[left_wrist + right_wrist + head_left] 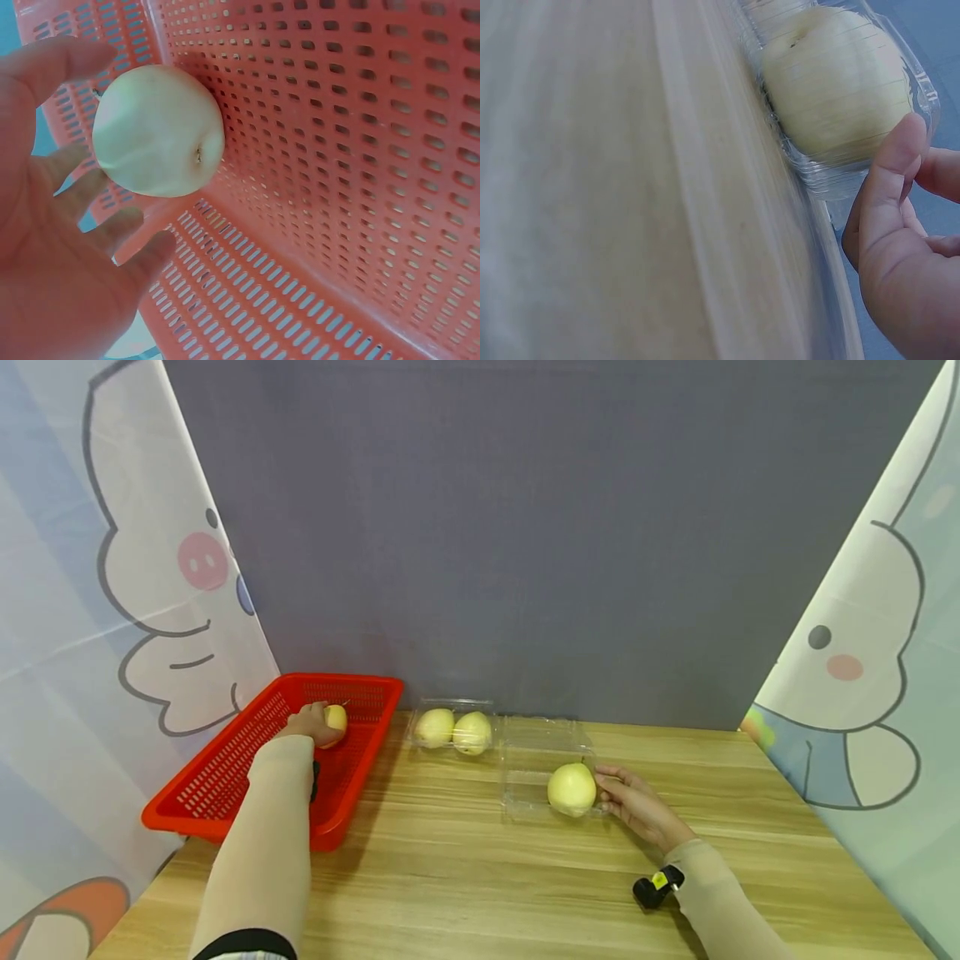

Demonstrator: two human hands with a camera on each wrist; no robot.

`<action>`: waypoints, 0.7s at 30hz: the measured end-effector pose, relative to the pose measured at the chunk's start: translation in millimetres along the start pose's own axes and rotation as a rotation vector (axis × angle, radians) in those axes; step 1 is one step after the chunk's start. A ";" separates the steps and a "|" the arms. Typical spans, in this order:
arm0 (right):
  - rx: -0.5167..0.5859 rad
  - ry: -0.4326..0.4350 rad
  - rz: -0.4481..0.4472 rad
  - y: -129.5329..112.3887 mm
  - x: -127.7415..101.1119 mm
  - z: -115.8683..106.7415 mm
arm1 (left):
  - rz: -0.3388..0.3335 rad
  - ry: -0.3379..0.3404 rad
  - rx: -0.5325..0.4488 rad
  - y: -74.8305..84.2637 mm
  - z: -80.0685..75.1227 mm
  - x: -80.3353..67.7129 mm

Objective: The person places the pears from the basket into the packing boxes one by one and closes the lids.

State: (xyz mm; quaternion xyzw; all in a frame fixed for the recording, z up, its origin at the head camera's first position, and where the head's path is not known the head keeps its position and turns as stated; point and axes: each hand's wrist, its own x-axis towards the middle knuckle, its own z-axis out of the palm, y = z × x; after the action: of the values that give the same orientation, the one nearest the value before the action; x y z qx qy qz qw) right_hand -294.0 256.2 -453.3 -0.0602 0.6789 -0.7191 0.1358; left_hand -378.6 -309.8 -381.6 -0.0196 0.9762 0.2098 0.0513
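In the red basket, my left hand (303,724) reaches to a pale yellow pear (336,720). The left wrist view has its fingers spread beside the pear (157,131), which lies against the slotted wall. On the table to the right, an open clear plastic box (525,785) has one pear (572,789) in its right part. My right hand (637,806) holds this box at its right edge. Close up in the right wrist view, thumb and forefinger pinch the rim of the box (930,101) next to the pear (836,82).
The red basket (352,810) stands at the left of the wooden table (450,877). A second clear box (453,702) with two pears (453,731) stands by the grey back wall (480,527). Printed cloth screens (847,693) flank the table.
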 end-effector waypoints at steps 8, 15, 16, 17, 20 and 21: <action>0.003 0.005 0.001 -1.5 -0.3 1.1 | 0.000 -0.009 0.074 -1.9 1.9 6.9; -0.006 0.005 -0.003 -2.8 0.0 0.5 | 0.025 0.026 0.102 3.9 -2.2 2.9; -0.006 0.006 -0.003 -2.7 0.1 0.5 | 0.024 0.019 0.098 5.4 -1.8 1.7; -0.006 0.006 -0.002 -2.5 0.2 0.6 | 0.027 0.017 0.091 6.7 -1.3 0.7; -0.009 0.007 -0.001 -1.7 0.4 0.9 | 0.027 0.007 0.073 10.0 0.9 -1.3; -0.010 0.005 0.000 -1.5 0.4 1.0 | 0.024 0.006 0.067 11.3 1.4 -2.1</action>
State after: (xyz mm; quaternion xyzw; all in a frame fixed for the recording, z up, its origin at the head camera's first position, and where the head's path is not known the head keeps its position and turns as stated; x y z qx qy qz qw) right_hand -294.2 255.1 -451.8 -0.0591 0.6828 -0.7159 0.1335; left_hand -377.0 -298.9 -378.1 -0.0066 0.9830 0.1776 0.0463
